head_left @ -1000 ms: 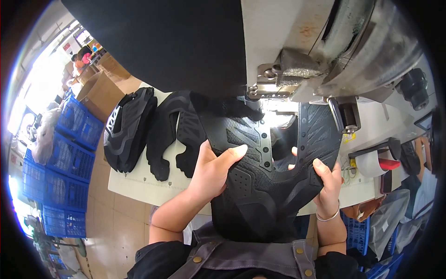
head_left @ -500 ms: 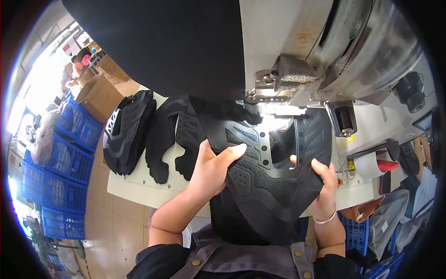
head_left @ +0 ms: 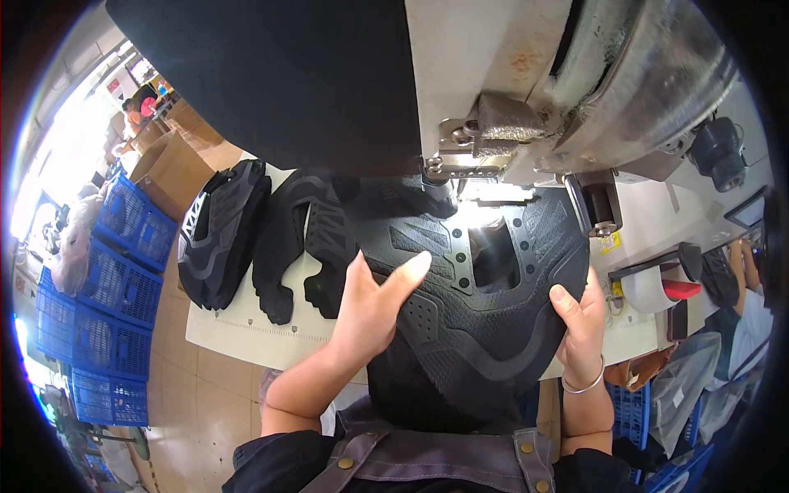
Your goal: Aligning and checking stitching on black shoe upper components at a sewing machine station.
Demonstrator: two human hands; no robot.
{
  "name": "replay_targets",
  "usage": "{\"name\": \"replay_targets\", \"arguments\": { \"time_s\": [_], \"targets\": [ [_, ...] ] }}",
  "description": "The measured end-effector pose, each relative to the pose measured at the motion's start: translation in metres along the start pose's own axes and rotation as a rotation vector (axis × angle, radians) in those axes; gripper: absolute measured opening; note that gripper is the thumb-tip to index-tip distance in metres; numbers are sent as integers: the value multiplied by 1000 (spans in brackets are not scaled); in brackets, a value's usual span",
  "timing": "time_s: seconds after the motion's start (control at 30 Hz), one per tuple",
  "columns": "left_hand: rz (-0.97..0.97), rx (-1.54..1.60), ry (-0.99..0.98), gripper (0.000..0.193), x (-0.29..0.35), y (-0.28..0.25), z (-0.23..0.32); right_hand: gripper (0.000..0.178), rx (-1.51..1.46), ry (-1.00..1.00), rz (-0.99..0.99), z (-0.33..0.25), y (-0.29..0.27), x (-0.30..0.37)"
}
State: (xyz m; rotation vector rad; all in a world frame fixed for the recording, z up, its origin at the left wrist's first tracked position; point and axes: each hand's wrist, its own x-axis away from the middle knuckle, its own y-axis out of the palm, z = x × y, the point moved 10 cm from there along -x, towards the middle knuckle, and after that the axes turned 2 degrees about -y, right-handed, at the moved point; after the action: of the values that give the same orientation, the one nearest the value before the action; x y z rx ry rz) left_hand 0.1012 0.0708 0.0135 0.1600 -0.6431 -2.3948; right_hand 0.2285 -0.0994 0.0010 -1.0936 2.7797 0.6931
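A black shoe upper [head_left: 485, 329], textured and flat at the front, lies open under the head of a sewing machine [head_left: 493, 90], below a bright lamp. Its middle opening has eyelet strips along both sides. My left hand [head_left: 370, 312] grips the upper's left side, thumb on top and fingers hidden beneath. On the right edge, my right hand [head_left: 582, 324] pinches the material between thumb and fingers. The needle area is partly hidden by the machine and washed out by the light. Left of the upper, more black shoe uppers [head_left: 223, 234] lie on the table.
The pale table [head_left: 246, 329] has a ruler-like scale along its front edge. Blue plastic crates [head_left: 115, 287] and a cardboard box [head_left: 173, 168] stand at the left. A cylindrical machine part [head_left: 598, 209] hangs close above my right hand. Another person's arm [head_left: 746, 275] shows far right.
The upper has turned slightly and now lies flatter, its opening more squarely below the lamp. My right hand has shifted a little, and fewer of its fingers show through the opening.
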Motion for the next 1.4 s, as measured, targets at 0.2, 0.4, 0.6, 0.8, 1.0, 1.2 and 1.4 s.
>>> {"name": "replay_targets", "arguments": {
  "time_s": [0.2,0.4,0.6,0.8,1.0,1.2,1.4],
  "targets": [
    [-74,-181,158,23,10,0,-2,41,81,-70,48,-5,-2,6],
    [-86,-153,169,26,7,-2,-3,39,109,-89,53,-6,2,3],
    [-83,-180,172,23,3,-4,-2,41,148,-96,48,-4,-2,0],
    [-62,-238,192,24,-1,-5,3,42,71,-87,60,-2,-1,-6],
    [-76,-261,209,24,-8,-4,7,40,75,-69,50,-1,0,-14],
    [-111,-235,206,30,-21,1,12,39,51,-59,27,-3,5,-23],
    [-138,-255,219,29,-35,7,20,35,14,-31,36,-4,11,-40]
  ]
}}
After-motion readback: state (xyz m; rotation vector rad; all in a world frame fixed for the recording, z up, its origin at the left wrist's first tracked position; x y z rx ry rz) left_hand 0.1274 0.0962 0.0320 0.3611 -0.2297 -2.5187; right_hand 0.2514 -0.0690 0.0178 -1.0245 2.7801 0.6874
